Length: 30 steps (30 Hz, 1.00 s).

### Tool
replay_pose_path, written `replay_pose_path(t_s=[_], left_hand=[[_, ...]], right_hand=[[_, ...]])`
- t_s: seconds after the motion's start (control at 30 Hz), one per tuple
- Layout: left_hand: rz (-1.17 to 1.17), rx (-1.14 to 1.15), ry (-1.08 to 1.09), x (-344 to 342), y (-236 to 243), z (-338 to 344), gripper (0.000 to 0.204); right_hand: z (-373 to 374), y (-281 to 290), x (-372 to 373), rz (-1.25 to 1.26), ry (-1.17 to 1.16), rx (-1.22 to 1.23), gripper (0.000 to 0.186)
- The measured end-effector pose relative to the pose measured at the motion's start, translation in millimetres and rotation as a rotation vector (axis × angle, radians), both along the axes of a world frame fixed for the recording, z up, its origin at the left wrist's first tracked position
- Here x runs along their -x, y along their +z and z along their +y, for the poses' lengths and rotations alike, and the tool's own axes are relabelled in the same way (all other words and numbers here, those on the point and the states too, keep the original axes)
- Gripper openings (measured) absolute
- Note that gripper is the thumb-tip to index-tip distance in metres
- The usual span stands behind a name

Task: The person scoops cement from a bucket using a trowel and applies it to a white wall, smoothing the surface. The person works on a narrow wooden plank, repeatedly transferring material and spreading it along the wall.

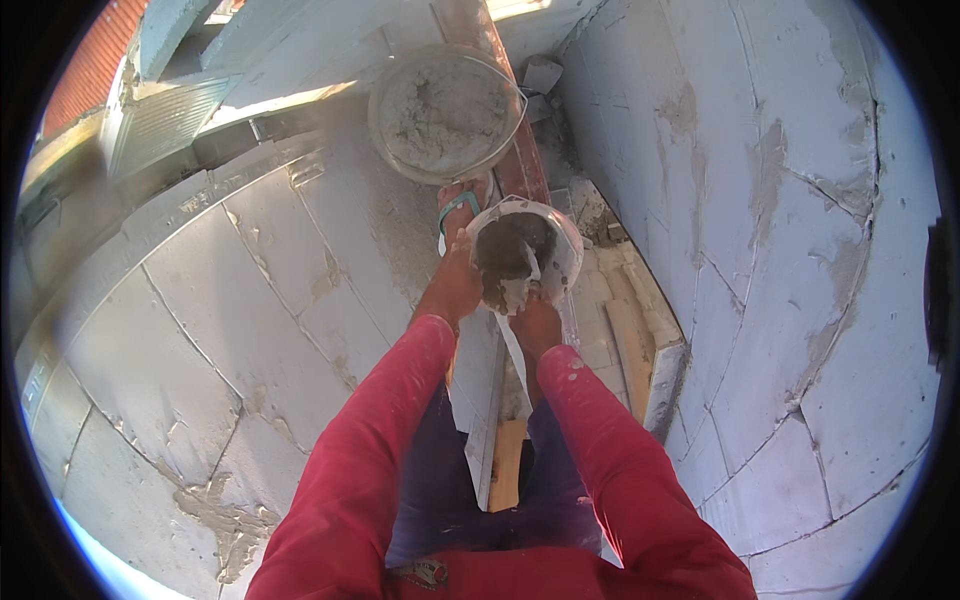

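A bucket [379, 128] stands beyond the pail [567, 250] our left hand [455, 281] holds (right hand [537, 322] gripping a tool [533, 266]), between block walls [740, 260].

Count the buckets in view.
2. The larger bucket, holding grey mix, is at top centre; the smaller bucket is below it in view, left hand at its side, right hand holding a tool inside. Others may be hidden.

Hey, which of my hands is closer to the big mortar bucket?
Left. Your left hand, at the left side of the small bucket, appears below the big bucket in the picture; your right hand, holding a tool, sits lower and farther right.
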<state>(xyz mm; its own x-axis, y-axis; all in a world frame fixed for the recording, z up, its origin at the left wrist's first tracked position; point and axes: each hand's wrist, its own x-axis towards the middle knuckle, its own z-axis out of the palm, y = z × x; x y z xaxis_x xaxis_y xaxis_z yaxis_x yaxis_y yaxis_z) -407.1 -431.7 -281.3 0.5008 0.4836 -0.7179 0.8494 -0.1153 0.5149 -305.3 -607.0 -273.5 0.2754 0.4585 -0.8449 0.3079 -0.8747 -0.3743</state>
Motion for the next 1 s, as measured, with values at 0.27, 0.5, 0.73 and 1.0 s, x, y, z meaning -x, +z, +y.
replay_pose_path(t_s=[0.27, 0.5, 0.73, 1.0], left_hand=[[0.016, 0.051, -0.102, -5, -8, 6, 0.066], [-0.158, -0.043, 0.101, -74, 96, 58, 0.047], [-0.706, -0.635, 0.011, -240, 285, 246, 0.026], [-0.711, -0.863, -0.213, -307, 291, 345, 0.022]], right_hand=[[-37, -2, -58, 0.541, -0.459, 0.061, 0.055], [-64, 120, -132, 0.868, -0.789, 0.079, 0.058], [86, 333, -189, 0.344, -0.861, -0.341, 0.049], [232, 443, -228, 0.004, -0.929, -0.708, 0.053]])
